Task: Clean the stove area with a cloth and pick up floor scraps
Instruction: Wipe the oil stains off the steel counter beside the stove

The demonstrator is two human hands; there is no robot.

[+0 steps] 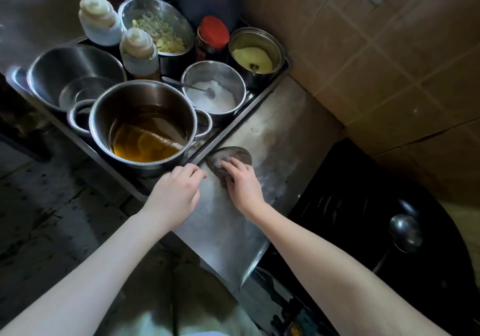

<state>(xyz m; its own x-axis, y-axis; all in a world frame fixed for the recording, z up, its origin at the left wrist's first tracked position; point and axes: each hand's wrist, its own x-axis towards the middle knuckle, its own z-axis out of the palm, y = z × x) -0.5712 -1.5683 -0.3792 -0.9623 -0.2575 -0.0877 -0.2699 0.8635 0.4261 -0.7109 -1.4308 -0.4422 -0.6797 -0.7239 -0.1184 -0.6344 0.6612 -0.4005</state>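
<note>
While right hand [242,183] presses, gripping grey cloth [230,157] | left hand [176,192] loosely curled, empty, on steel counter [220,221]

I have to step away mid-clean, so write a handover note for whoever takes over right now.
Right hand: pressing the grey cloth flat on the steel counter beside the tray.
Left hand: empty, resting at the tray's near corner by the oil pot.
Done: cannot tell how much is wiped.
Left: rest of the counter, the dark stove with its ladle, then floor scraps.
</note>
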